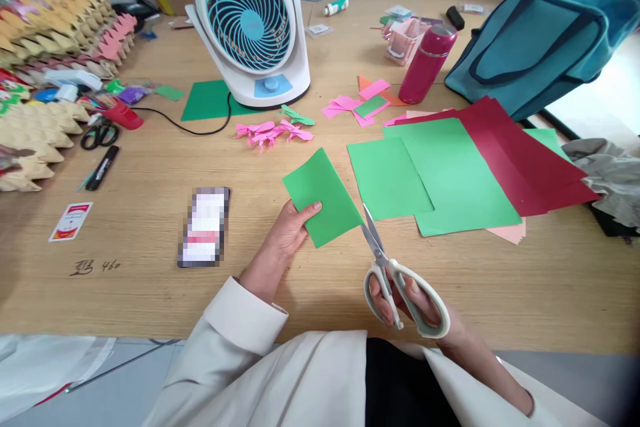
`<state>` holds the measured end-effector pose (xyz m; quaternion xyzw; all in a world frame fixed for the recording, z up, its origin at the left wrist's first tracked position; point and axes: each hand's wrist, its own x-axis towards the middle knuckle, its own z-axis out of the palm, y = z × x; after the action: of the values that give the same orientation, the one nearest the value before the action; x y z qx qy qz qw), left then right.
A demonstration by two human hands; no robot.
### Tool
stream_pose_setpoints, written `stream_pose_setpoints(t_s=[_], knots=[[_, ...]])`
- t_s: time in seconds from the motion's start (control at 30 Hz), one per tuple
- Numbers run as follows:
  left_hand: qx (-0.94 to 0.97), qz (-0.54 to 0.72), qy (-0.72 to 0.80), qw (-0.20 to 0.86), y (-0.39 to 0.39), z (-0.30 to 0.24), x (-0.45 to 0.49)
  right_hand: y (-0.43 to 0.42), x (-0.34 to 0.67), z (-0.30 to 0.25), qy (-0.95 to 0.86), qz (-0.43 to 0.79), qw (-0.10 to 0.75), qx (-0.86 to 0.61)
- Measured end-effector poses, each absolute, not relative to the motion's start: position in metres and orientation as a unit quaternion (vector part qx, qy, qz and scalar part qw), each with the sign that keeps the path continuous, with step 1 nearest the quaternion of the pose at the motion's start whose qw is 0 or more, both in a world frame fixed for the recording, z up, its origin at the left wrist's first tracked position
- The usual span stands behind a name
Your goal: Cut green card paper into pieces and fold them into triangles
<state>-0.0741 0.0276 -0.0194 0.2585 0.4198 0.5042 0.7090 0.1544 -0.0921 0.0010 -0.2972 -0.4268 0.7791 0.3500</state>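
Pinching the paper (pixel 325 197) at its 7 o'clock edge, mid-tabletop (pixel 150 167), the left hand (pixel 289 230) holds it; the right hand (pixel 420 310), fingers curled through the scissors (pixel 385 267), aims nearly shut blades toward 11, tip at the paper's 4 o'clock corner.

The tabletop (pixel 150 167) is pale wood, smooth and matt. The slip (pixel 325 197) near its front edge is thin matt green paper, as are the green sheets (pixel 450 173) and red sheets (pixel 525 153) toward the right edge. The scissors (pixel 395 280) have shiny metal blades and smooth pale plastic handles. At the back edge, the fan (pixel 250 20) is glossy white plastic and the flask (pixel 427 63) has a satin sheen. The bag (pixel 530 40) is teal cloth.
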Motion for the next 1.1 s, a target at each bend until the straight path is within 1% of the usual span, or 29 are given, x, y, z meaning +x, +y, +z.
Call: stream_pose_setpoints(t_s=[0.27, 0.77, 1.1], knots=[[0.263, 0.506, 0.420, 0.706, 0.0282, -0.0190, -0.0761, -0.0928, 0.1557, -0.0020, -0.429, 0.762, 0.354, -0.332], [0.266, 0.507, 0.423, 0.702, 0.0295, -0.0183, -0.0771, -0.0991, 0.1517, -0.0022, -0.373, 0.762, 0.380, -0.368], [0.274, 0.493, 0.418, 0.713, 0.0294, -0.0186, -0.0798, -0.0999, 0.1511, -0.0021, -0.407, 0.758, 0.359, -0.363]])
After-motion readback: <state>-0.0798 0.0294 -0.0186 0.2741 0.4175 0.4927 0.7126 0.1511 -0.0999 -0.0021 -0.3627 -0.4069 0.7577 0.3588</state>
